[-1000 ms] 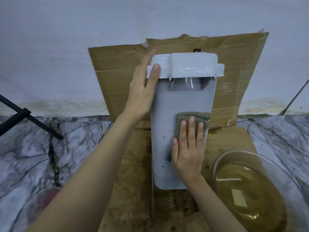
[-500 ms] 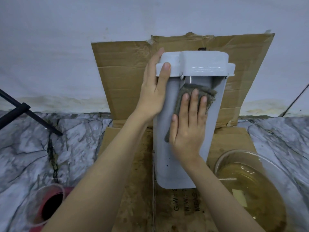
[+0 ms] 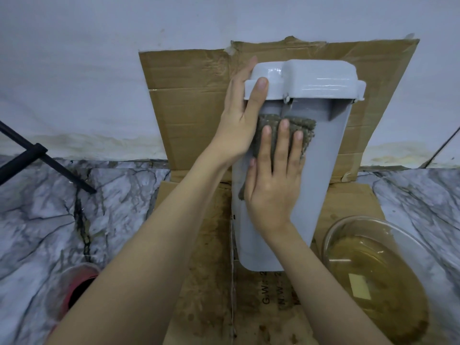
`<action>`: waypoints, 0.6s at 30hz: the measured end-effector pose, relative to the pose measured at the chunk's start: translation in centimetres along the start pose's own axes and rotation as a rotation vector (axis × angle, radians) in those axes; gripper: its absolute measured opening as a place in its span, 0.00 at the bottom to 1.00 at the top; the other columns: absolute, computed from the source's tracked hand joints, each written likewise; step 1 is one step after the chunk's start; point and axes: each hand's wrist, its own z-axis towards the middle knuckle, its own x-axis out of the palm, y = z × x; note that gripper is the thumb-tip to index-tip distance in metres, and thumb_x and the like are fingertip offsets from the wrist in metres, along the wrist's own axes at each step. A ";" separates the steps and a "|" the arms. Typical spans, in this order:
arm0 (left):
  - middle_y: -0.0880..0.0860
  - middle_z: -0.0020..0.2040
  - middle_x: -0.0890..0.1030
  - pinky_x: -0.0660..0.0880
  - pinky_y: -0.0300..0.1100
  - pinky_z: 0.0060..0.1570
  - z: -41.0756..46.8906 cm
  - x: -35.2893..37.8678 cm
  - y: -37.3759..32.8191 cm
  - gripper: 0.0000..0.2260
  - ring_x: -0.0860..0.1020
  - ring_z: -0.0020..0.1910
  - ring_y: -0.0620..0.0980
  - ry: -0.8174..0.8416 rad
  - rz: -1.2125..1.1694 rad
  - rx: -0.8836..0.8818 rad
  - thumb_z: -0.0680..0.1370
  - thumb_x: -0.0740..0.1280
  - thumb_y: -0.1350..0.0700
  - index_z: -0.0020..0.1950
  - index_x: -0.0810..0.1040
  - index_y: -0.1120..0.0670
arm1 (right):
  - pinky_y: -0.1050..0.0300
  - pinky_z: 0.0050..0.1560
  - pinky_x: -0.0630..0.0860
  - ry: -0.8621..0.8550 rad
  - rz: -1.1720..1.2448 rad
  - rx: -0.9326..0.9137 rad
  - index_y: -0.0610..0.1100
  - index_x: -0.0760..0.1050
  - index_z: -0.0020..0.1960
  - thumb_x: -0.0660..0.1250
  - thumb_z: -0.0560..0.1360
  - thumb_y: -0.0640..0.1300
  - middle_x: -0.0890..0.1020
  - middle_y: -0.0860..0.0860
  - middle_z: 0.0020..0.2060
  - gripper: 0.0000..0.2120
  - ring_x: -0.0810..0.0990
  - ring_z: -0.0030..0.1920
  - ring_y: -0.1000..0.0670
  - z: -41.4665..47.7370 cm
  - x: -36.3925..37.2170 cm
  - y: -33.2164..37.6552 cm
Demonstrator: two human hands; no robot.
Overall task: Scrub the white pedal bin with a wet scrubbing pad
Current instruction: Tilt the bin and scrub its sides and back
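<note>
The white pedal bin (image 3: 323, 155) stands on brown cardboard, its back face toward me and its lid at the top. My left hand (image 3: 239, 125) grips its upper left edge, thumb on the lid rim. My right hand (image 3: 273, 180) lies flat on the bin's back and presses a grey-green scrubbing pad (image 3: 302, 125) against it, just under the lid hinge. Most of the pad is hidden under my fingers.
A glass bowl (image 3: 343, 227) of murky brown water sits on the floor at the lower right. A red-rimmed cup (image 3: 74, 280) stands at the lower left. Cardboard (image 3: 189, 100) leans on the wall behind the bin. A black tripod leg (image 3: 44, 158) crosses the marble floor on the left.
My right hand slid the pad up the bin's back from the middle to below the lid, then shifted it slightly left. My left hand kept its grip.
</note>
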 end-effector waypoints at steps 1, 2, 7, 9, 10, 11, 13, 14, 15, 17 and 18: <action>0.48 0.74 0.59 0.54 0.43 0.74 0.0 0.0 0.1 0.21 0.57 0.71 0.39 -0.004 0.000 -0.001 0.82 0.52 0.49 0.75 0.56 0.51 | 0.41 0.71 0.60 -0.012 -0.005 -0.007 0.40 0.61 0.72 0.54 0.82 0.45 0.66 0.40 0.70 0.20 0.45 0.76 0.48 0.1 0.1 0.0; 0.48 0.74 0.59 0.54 0.44 0.74 0.0 -0.1 0.1 0.21 0.57 0.72 0.40 -0.008 -0.001 0.000 0.82 0.52 0.49 0.75 0.56 0.51 | 0.42 0.72 0.60 -0.018 -0.017 -0.025 0.41 0.61 0.72 0.54 0.81 0.45 0.65 0.41 0.70 0.20 0.46 0.76 0.49 -0.2 0.1 -0.1; 0.46 0.72 0.60 0.57 0.49 0.74 -0.1 0.1 0.1 0.22 0.59 0.71 0.41 -0.010 -0.008 -0.021 0.82 0.53 0.47 0.75 0.56 0.50 | 0.45 0.74 0.53 0.072 -0.112 -0.185 0.48 0.56 0.76 0.55 0.79 0.44 0.53 0.48 0.77 0.25 0.45 0.77 0.47 -5.9 -0.3 -1.3; 0.47 0.73 0.61 0.59 0.52 0.73 -0.1 0.0 0.3 0.24 0.60 0.73 0.45 -0.007 -0.024 -0.019 0.80 0.53 0.44 0.75 0.56 0.48 | 0.47 0.76 0.50 0.080 -0.110 -0.208 0.49 0.52 0.76 0.55 0.80 0.45 0.48 0.50 0.77 0.26 0.47 0.77 0.46 -9.5 -0.4 -1.8; 0.47 0.73 0.61 0.60 0.52 0.72 -0.2 0.0 0.5 0.25 0.60 0.73 0.46 -0.009 -0.035 -0.019 0.80 0.54 0.43 0.75 0.56 0.48 | 0.47 0.76 0.49 0.084 -0.106 -0.196 0.49 0.51 0.76 0.54 0.80 0.47 0.48 0.50 0.77 0.26 0.47 0.77 0.46 -11.3 -0.5 -2.1; 0.47 0.73 0.61 0.61 0.52 0.72 -0.2 0.0 0.6 0.25 0.61 0.73 0.46 -0.012 -0.042 -0.018 0.79 0.54 0.43 0.75 0.56 0.48 | 0.47 0.76 0.49 0.094 -0.112 -0.179 0.49 0.51 0.76 0.53 0.81 0.48 0.48 0.50 0.77 0.25 0.47 0.77 0.46 -12.8 -0.5 -2.4; 0.46 0.72 0.62 0.62 0.52 0.71 -0.3 0.1 0.7 0.26 0.62 0.72 0.46 -0.022 -0.060 -0.022 0.78 0.54 0.40 0.75 0.57 0.47 | 0.46 0.75 0.49 0.121 -0.124 -0.163 0.50 0.50 0.77 0.52 0.81 0.50 0.48 0.50 0.77 0.25 0.46 0.77 0.47 -15.0 -0.6 -2.9; 0.46 0.72 0.63 0.63 0.52 0.70 -0.3 0.2 0.6 0.27 0.63 0.71 0.46 -0.020 -0.064 -0.024 0.77 0.54 0.39 0.75 0.57 0.46 | 0.46 0.75 0.48 0.124 -0.131 -0.149 0.50 0.50 0.77 0.51 0.81 0.50 0.48 0.51 0.77 0.25 0.46 0.77 0.48 -15.7 -0.6 -3.1; 0.47 0.72 0.64 0.64 0.53 0.70 -0.3 0.3 0.6 0.28 0.64 0.71 0.47 -0.019 -0.064 -0.031 0.76 0.54 0.37 0.74 0.57 0.45 | 0.45 0.75 0.47 0.111 -0.126 -0.102 0.50 0.50 0.77 0.51 0.82 0.51 0.48 0.51 0.77 0.25 0.46 0.77 0.48 -16.1 -0.6 -3.2; 0.48 0.71 0.66 0.65 0.53 0.69 -0.2 0.4 0.6 0.30 0.66 0.70 0.48 -0.020 -0.054 -0.035 0.74 0.54 0.35 0.74 0.57 0.44 | 0.46 0.75 0.45 0.079 -0.086 0.062 0.50 0.48 0.77 0.49 0.82 0.51 0.48 0.53 0.77 0.25 0.45 0.77 0.49 -16.4 -0.9 -2.9; 0.49 0.70 0.66 0.65 0.53 0.69 -0.1 0.5 0.5 0.30 0.66 0.70 0.48 -0.025 -0.054 -0.030 0.74 0.54 0.35 0.74 0.58 0.44 | 0.46 0.75 0.45 0.053 -0.071 0.199 0.50 0.47 0.77 0.47 0.82 0.51 0.47 0.54 0.77 0.25 0.44 0.77 0.50 -16.3 -0.8 -2.4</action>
